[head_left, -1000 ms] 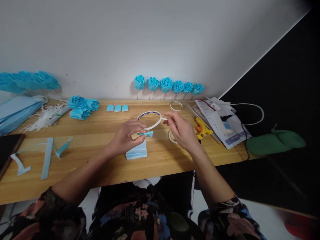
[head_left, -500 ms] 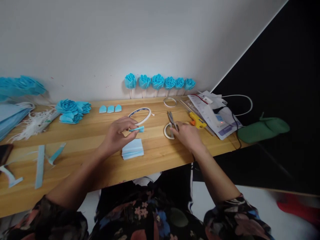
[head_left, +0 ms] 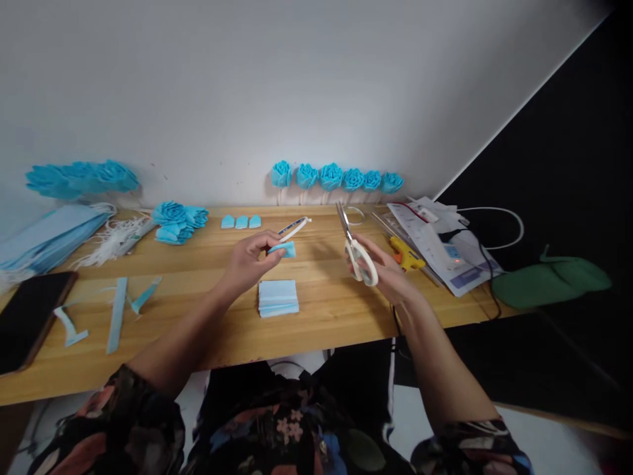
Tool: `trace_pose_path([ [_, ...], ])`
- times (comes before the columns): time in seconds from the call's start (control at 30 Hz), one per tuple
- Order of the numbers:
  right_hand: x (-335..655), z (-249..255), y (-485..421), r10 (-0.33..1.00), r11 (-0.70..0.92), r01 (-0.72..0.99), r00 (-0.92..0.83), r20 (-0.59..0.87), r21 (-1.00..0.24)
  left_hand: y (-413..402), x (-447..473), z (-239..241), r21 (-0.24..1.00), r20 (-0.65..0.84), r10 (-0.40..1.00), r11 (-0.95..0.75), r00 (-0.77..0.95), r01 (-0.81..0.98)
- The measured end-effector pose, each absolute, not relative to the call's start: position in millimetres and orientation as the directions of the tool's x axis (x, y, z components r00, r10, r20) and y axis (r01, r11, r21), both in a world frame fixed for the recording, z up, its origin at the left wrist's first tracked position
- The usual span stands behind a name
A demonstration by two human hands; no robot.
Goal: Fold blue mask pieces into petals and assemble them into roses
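My left hand (head_left: 250, 259) is closed, pinching a small folded blue piece (head_left: 283, 249) together with a white tape ring (head_left: 295, 227) that stands up behind it. My right hand (head_left: 383, 267) grips white-handled scissors (head_left: 357, 251), lifted off the table with the blades pointing up and away. A stack of blue squares (head_left: 277, 297) lies on the wooden table (head_left: 198, 330) just below my left hand.
A row of blue paper roses (head_left: 336, 177) leans on the wall. Three small blue petals (head_left: 241, 221), more roses (head_left: 177, 221), blue sheets (head_left: 47, 234), cut strips (head_left: 117, 305) and a phone (head_left: 27, 316) lie left. A yellow glue gun (head_left: 405, 254), papers (head_left: 440, 244) and a green object (head_left: 548, 280) lie right.
My right hand let go of the tape ring, reached to the scissors on the table and lifted them. My left hand has kept the blue piece and the ring.
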State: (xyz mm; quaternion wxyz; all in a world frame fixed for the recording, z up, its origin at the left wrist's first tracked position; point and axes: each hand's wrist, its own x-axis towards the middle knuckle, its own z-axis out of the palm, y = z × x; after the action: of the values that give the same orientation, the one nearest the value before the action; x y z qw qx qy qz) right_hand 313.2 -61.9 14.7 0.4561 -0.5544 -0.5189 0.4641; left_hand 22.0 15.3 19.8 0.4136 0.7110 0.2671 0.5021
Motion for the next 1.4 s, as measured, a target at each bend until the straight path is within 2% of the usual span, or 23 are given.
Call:
trace_pose_path([
  [0.03,308.1,14.2,-63.7,0.999,-0.025,0.154,0.032,-0.02,-0.988,14.7,22.3,20.9,0.866,0.481,0.805,-0.499,0.348,-0.043],
  [0.1,296.7,15.0,-67.0,0.996,0.03,0.274,0.077,0.053,-0.961,13.3,22.7,23.0,0.88,0.459,0.819,-0.471,0.344,-0.053],
  [0.2,281.5,22.2,-71.3,0.985,0.124,0.54,0.033,0.169,-0.832,12.0,22.5,24.2,0.889,0.443,0.828,-0.455,0.343,-0.051],
  [0.27,273.1,28.5,-73.1,0.975,0.185,0.654,-0.029,0.22,-0.733,11.8,22.4,23.8,0.889,0.44,0.828,-0.455,0.347,-0.041],
  [0.37,262.6,33.6,-71.9,0.953,0.225,0.745,-0.032,0.302,-0.629,10.9,23.2,23.0,0.885,0.438,0.823,-0.465,0.362,-0.013],
  [0.47,255.4,31.6,-67.0,0.939,0.228,0.773,-0.012,0.345,-0.592,8.4,24.8,24.1,0.872,0.447,0.807,-0.489,0.385,0.011],
  [0.57,252.1,26.0,-62.0,0.939,0.219,0.754,0.01,0.344,-0.62,5.4,25.9,26.3,0.861,0.449,0.79,-0.508,0.417,0.036],
  [0.77,252.1,20.3,-58.5,0.951,0.174,0.621,0.095,0.293,-0.764,4.1,25.2,27.3,0.835,0.462,0.767,-0.546,0.445,0.075],
  [1.07,252.1,20.2,-61.2,0.931,0.195,0.641,0.118,0.347,-0.742,5.2,25.1,26.8,0.82,0.479,0.757,-0.566,0.444,0.08],
  [1.23,258.1,19.9,-60.4,0.92,0.193,0.478,0.215,0.328,-0.857,6.9,25.8,25.7,0.807,0.489,0.754,-0.582,0.439,0.102],
  [1.4,264.8,22.6,-51.4,0.938,0.176,0.267,0.245,0.244,-0.947,0.7,27.5,33.0,0.755,0.527,0.695,-0.647,0.489,0.106],
])
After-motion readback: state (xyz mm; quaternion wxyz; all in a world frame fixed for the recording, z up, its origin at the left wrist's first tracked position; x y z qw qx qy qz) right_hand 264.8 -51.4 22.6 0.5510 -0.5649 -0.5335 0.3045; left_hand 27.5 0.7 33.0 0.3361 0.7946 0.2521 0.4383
